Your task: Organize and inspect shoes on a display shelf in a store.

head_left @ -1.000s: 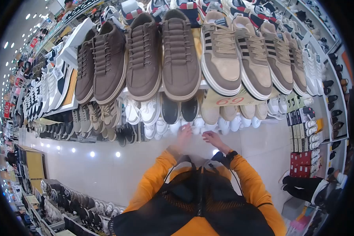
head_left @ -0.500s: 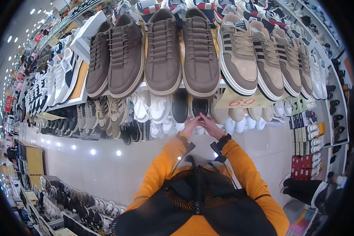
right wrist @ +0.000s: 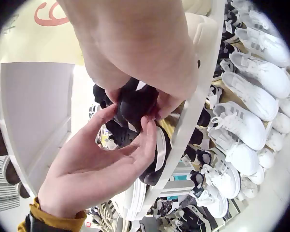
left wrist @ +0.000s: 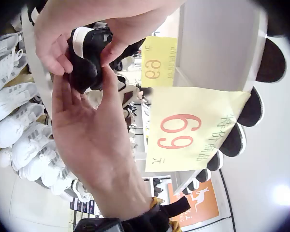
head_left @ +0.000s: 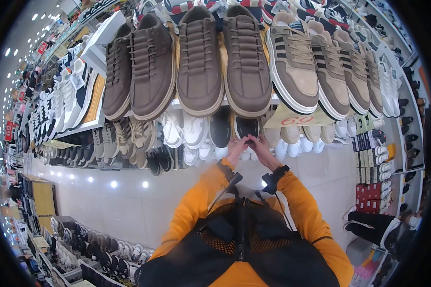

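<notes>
A black shoe (head_left: 247, 127) on the lower shelf level points its toe towards me, beside another black shoe (head_left: 220, 127). My left hand (head_left: 235, 150) and right hand (head_left: 262, 150) meet at that toe. In the left wrist view, the black shoe (left wrist: 87, 63) with a white stripe sits between both hands. My left hand (left wrist: 101, 24) reaches in from the top and my right hand (left wrist: 89, 130) from below, fingers on one side and thumbs on the other. From the right wrist, the left hand (right wrist: 101, 159) and right hand (right wrist: 140, 53) pinch the dark toe (right wrist: 131, 108).
Above my hands, brown lace-up shoes (head_left: 200, 67) and beige striped sneakers (head_left: 294, 67) line the upper shelf. A yellow price sign (head_left: 292, 119) hangs at the shelf edge. White sneakers (head_left: 195, 129) stand to the left. Behind at right are a person's dark-clothed legs (head_left: 371, 227).
A second ago my hands were apart in front of the lower shelf. They have come together at the black shoe's toe and now hold it; the head view has shifted slightly.
</notes>
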Demonstrator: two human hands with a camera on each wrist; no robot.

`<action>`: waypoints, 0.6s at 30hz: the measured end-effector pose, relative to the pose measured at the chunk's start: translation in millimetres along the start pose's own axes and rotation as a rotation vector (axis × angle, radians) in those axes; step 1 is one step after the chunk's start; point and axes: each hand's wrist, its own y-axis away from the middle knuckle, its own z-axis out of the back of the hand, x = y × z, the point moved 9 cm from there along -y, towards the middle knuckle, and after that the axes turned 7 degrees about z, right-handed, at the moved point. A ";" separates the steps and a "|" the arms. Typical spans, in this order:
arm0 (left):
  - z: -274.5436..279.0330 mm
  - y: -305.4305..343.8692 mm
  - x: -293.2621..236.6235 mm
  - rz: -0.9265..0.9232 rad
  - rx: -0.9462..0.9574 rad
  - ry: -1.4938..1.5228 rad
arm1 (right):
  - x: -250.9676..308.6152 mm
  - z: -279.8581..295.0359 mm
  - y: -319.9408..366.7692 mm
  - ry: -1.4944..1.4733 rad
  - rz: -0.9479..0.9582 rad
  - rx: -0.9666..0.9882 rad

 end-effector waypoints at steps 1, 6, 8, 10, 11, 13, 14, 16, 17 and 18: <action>-10.4 13.1 -5.5 -0.022 0.059 -0.031 | 7.0 3.3 4.7 0.017 0.017 -0.020; -34.4 53.6 -20.8 -0.073 0.262 -0.144 | 40.0 32.8 23.2 0.062 0.091 0.053; -33.7 61.8 -36.8 -0.148 0.256 -0.038 | 50.2 47.2 42.8 0.124 0.061 0.039; -30.5 64.4 -50.8 -0.160 0.280 0.085 | 57.7 60.4 68.2 0.188 0.026 -0.003; -26.0 65.4 -59.1 -0.177 0.298 0.213 | 58.5 71.7 77.5 0.186 0.031 -0.010; -11.4 62.6 -61.3 -0.122 0.305 0.163 | 53.6 80.8 94.7 0.402 -0.017 0.140; -1.6 62.4 -59.9 -0.155 0.277 0.193 | 61.2 73.2 106.4 0.390 -0.014 0.198; 18.7 64.0 -49.3 -0.181 0.250 0.222 | 57.5 85.4 118.9 0.320 -0.044 0.159; 32.1 65.5 -47.9 -0.214 0.200 0.163 | 55.7 94.0 123.3 0.248 -0.070 0.126; 42.7 69.4 -50.2 -0.245 0.151 0.104 | 54.2 104.8 124.5 0.244 -0.070 0.118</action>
